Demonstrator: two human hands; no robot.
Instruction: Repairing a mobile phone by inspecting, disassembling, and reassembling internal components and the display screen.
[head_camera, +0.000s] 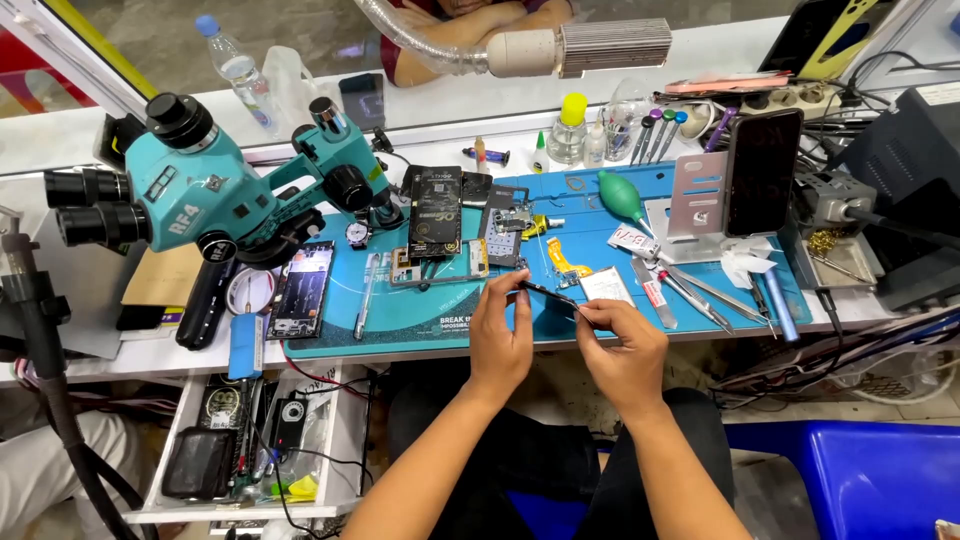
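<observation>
At frame centre, your left hand (500, 335) and right hand (622, 345) each pinch one end of a thin dark strip (548, 293), holding it level above the blue mat (400, 310).

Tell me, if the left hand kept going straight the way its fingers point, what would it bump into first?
Probably the opened phone frame on the blue mat, just beyond the left hand and the thin dark strip it pinches; depth is hard to judge.

I work over a blue repair mat (440, 315), and the thin strip part (547, 292) between my fingers is black. The microscope (215, 185) beside me is teal with black eyepieces. A green air blower (620, 195) lies near a silver phone stand (697, 195) holding a dark phone (762, 170). One bottle (571, 128) has a yellow cap, and the stool (850, 480) is bright blue
</observation>
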